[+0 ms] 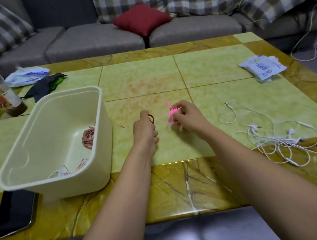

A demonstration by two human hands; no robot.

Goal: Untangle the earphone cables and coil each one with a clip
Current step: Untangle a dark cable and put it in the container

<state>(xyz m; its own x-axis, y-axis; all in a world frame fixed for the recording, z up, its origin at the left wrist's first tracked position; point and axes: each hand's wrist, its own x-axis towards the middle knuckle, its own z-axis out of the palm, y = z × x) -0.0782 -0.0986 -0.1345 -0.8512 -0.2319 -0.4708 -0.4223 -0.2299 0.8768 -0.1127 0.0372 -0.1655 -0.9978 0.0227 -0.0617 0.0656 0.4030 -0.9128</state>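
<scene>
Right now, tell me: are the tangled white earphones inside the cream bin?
No, the white earphones lie in a loose tangle on the table, to the right of the bin.

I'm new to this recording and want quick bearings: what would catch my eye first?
Over the middle of the table, the right hand pinches a bright pink clip while the left hand grips a brownish cable loop. A white tub at the left holds coiled pink cables, and a tangle of white earphones sprawls on the right.
</scene>
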